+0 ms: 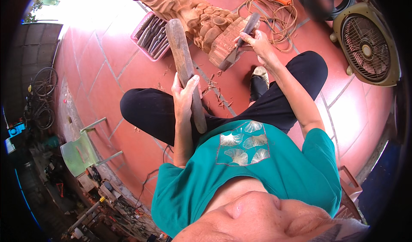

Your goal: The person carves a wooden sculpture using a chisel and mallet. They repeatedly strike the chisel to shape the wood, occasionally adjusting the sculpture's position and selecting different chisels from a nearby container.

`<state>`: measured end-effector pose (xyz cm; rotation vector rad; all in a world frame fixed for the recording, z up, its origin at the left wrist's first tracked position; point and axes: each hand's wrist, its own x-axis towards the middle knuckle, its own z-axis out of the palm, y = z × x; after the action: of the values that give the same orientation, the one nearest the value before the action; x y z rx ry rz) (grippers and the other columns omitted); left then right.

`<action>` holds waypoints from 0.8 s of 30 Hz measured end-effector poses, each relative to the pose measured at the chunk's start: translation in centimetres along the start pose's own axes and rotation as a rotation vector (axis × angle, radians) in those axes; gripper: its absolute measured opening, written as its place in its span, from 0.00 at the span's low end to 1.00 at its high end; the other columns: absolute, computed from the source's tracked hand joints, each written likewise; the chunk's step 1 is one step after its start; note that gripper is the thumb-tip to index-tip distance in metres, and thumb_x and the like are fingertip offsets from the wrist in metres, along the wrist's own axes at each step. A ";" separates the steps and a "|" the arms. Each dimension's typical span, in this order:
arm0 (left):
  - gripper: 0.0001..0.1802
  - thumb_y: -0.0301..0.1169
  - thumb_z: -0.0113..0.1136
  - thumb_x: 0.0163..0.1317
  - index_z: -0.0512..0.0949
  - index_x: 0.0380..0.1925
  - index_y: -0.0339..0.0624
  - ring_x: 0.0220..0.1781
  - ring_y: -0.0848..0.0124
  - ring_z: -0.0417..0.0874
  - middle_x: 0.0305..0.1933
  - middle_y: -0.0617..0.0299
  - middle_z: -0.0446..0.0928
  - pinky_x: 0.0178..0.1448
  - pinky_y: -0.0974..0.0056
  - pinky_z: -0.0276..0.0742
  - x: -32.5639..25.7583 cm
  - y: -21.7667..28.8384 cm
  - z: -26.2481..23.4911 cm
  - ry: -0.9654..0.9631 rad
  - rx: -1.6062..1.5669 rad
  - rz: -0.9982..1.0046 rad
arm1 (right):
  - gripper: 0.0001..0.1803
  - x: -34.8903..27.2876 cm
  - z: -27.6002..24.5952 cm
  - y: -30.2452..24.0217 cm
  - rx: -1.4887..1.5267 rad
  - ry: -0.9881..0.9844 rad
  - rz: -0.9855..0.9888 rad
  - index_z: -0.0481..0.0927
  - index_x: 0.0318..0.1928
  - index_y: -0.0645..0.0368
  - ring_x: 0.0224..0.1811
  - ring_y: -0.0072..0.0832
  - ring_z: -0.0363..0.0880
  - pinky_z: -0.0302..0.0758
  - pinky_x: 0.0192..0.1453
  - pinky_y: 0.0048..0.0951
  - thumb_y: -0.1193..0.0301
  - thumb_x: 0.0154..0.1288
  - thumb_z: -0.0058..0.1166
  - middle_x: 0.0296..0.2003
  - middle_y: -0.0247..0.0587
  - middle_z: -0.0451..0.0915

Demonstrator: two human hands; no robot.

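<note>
- Left hand (183, 97) closed around wooden mallet (185, 70), raised.
- Right hand (256, 39) grips chisel (244, 32) set on wooden carving's (201, 19) base, lying on floor (107, 70).
- Figure mostly shaped; chips (214, 92) scattered; base work looks unfinished.

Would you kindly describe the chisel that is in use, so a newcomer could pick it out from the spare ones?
Start at the reddish wooden carving lying on the red tiled floor. At its blocky base, the right hand grips one chisel, slanted with its tip against the wood. The other chisels lie bundled in the pink tray left of the carving; only this one is held.
</note>
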<state>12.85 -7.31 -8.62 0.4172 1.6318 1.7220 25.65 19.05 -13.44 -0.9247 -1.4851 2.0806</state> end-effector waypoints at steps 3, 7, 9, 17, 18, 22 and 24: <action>0.14 0.31 0.67 0.67 0.73 0.46 0.40 0.20 0.77 0.76 0.26 0.65 0.76 0.24 0.70 0.74 -0.1 0.0 -0.1 0.019 0.001 -0.004 | 0.12 -0.1 0.0 -1.1 0.060 0.040 -0.152 0.74 0.52 0.63 0.42 0.33 0.88 0.89 0.48 0.37 0.67 0.78 0.54 0.42 0.49 0.86; 0.11 0.33 0.64 0.69 0.74 0.43 0.41 0.20 0.76 0.77 0.28 0.62 0.78 0.23 0.71 0.74 0.0 -0.2 -0.1 0.043 0.006 0.018 | 0.11 0.0 0.3 -1.4 0.049 0.066 -0.236 0.74 0.52 0.63 0.44 0.32 0.87 0.88 0.49 0.36 0.70 0.77 0.54 0.42 0.47 0.86; 0.11 0.32 0.64 0.69 0.74 0.43 0.41 0.20 0.76 0.77 0.28 0.62 0.78 0.23 0.71 0.74 -0.1 -0.1 -0.1 0.041 0.009 0.015 | 0.11 0.1 0.8 -1.2 0.001 0.070 -0.264 0.74 0.52 0.63 0.45 0.32 0.87 0.88 0.49 0.36 0.71 0.77 0.54 0.42 0.46 0.86; 0.12 0.32 0.65 0.68 0.73 0.44 0.41 0.20 0.77 0.76 0.27 0.64 0.77 0.23 0.71 0.73 0.2 0.0 0.2 0.025 0.017 -0.009 | 0.12 -0.8 2.2 -1.9 -0.157 0.071 -0.328 0.75 0.52 0.66 0.43 0.29 0.86 0.88 0.44 0.31 0.71 0.76 0.56 0.41 0.44 0.85; 0.13 0.32 0.66 0.68 0.74 0.46 0.41 0.21 0.78 0.76 0.27 0.65 0.76 0.24 0.71 0.73 0.2 -0.1 0.2 0.023 0.011 -0.015 | 0.12 -0.3 1.7 -1.7 -0.104 0.070 -0.279 0.75 0.51 0.67 0.42 0.28 0.86 0.88 0.42 0.29 0.72 0.76 0.57 0.41 0.44 0.85; 0.14 0.32 0.67 0.67 0.74 0.47 0.41 0.21 0.78 0.75 0.27 0.66 0.75 0.24 0.71 0.72 0.4 -0.1 0.3 0.023 0.013 -0.034 | 0.13 0.5 0.7 -1.0 0.004 0.049 -0.185 0.75 0.50 0.68 0.42 0.30 0.87 0.89 0.40 0.30 0.70 0.75 0.57 0.41 0.46 0.85; 0.14 0.32 0.67 0.67 0.74 0.47 0.41 0.21 0.78 0.76 0.27 0.66 0.76 0.24 0.71 0.72 0.4 0.0 0.3 0.028 0.022 -0.041 | 0.13 0.4 0.1 -1.0 0.019 0.042 -0.134 0.75 0.50 0.66 0.44 0.32 0.87 0.89 0.42 0.34 0.69 0.76 0.57 0.41 0.48 0.86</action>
<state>12.77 -6.80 -8.72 0.3692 1.6696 1.6885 25.26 19.56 -12.56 -0.8328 -1.4621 1.9651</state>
